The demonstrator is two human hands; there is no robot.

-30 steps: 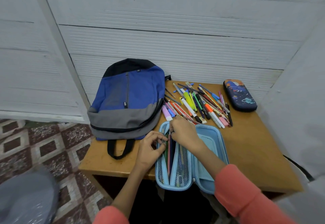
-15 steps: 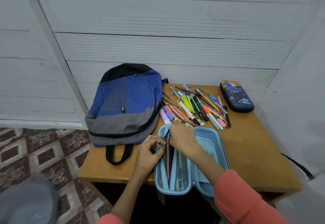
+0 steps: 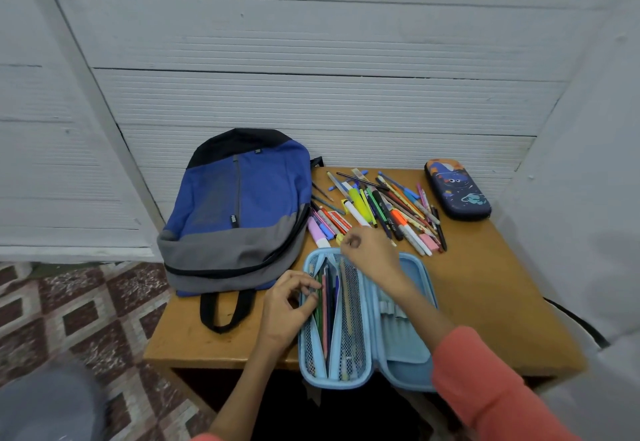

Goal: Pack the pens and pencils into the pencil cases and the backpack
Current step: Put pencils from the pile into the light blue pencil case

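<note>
A light blue pencil case (image 3: 407, 357) lies open at the table's near edge, with several pencils (image 3: 325, 305) in its left mesh pocket. My left hand (image 3: 285, 307) pinches the case's left rim beside those pencils. Just above the case's far end hovers my right hand (image 3: 369, 255), fingers loosely curled and holding nothing, close to the pile of loose pens, pencils and markers (image 3: 381, 208). A blue and grey backpack (image 3: 242, 205) lies flat on the left, zipped. A dark blue space-print pencil case (image 3: 457, 189) sits closed at the far right.
The wooden table (image 3: 502, 302) stands against a white panelled wall, with another white wall close on the right. The backpack's black handle (image 3: 225, 312) lies on the table near my left hand. Patterned floor tiles (image 3: 86, 319) show at the left.
My right hand has lifted out of the open case and moved away from me toward the pile. My left hand stays at the case's left rim.
</note>
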